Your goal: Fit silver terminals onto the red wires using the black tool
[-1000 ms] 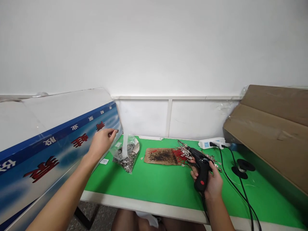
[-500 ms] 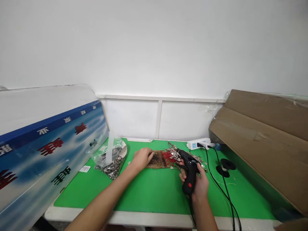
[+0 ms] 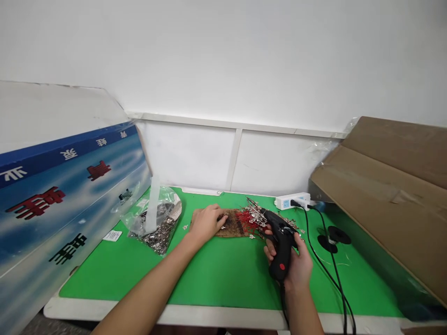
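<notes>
Head view: my right hand (image 3: 296, 265) is wrapped tight round the black soldering gun (image 3: 279, 242), its tip aimed at the heap of red-wired metal terminals (image 3: 254, 217) on the scorched cardboard pad (image 3: 235, 224), mid-desk (image 3: 223, 279). My left hand (image 3: 206, 222) rests on the pad's left end, fingers (image 3: 220, 217) curled over a small piece; whether they pinch it I cannot tell. I judge the risk to be that the tip sits near my left fingers and could burn them, and that the black cord (image 3: 335, 274) might snag the loose terminals. Counted: one gun, one pad, one bag of metal parts (image 3: 157, 223), one power strip (image 3: 293, 201), two black discs (image 3: 333, 237); terminals too many to count.
</notes>
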Demonstrator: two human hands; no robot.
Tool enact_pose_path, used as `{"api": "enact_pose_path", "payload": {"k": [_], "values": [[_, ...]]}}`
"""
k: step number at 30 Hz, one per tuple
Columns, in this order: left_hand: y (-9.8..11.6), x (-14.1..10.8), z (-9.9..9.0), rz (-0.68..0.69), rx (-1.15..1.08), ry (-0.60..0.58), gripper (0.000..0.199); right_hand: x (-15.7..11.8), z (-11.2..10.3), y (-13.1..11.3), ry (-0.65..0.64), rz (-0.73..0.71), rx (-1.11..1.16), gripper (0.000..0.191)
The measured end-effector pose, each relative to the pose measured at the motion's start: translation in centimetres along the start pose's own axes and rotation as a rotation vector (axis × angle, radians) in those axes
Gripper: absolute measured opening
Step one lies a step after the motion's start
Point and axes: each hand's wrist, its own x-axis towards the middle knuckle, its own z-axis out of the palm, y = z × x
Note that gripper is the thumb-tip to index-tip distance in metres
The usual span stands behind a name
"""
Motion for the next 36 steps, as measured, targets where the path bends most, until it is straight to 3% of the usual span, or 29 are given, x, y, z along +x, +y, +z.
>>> {"api": "enact_pose_path", "payload": {"k": [7,15,21,27,36], "values": [[-0.5,-0.35,0.08,-0.032,-0.073,0.03,0.036,-0.25,-0.12,-0.23,0.059,-0.024,-0.007,0.057],[-0.93,-0.34,0.53,0.003,-0.287,0.048,0.025,-0.73,0.38,-0.4,0.111,-0.016,0.004,0.058],[-0.9,-0.22,0.21,-0.062,-0.228,0.059,0.028,-0.75,0.58,-0.39,0.131,-0.022,-0.005,0.058],[-0.65,-0.35,-0.2,-0.025,-0.185,0.088,0.038,-0.77,0.52,-0.32,0.112,-0.027,0.003,0.059],[-1.04,0.21,0.36,-0.078,-0.192,0.056,0.038,-0.62,0.55,-0.23,0.095,-0.029,-0.021,0.059]]}}
